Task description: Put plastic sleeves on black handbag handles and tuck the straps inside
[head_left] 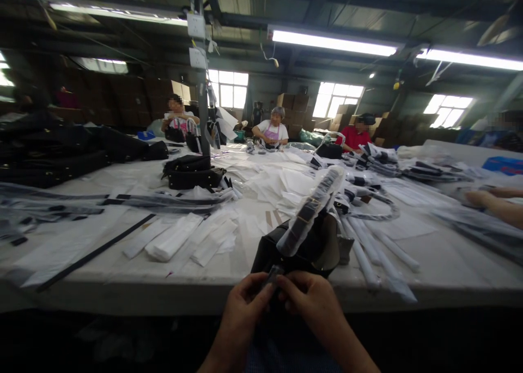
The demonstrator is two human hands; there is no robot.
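A black handbag (310, 250) stands at the near edge of the big white table (204, 286). A strap wrapped in clear plastic (312, 209) rises from it, slanting up to the right. My left hand (245, 302) and my right hand (310, 299) meet just in front of the bag. Both are closed in a pinch on the lower end of the wrapped strap (273, 275). The fingertips of the two hands nearly touch.
White paper sleeves (175, 239) and a long black strap (98, 250) lie to the left. Black bags (192, 171) sit mid-table. Wrapped straps (379, 253) lie right. Another person's arm (496, 204) rests at the right edge. Three people sit at the far side.
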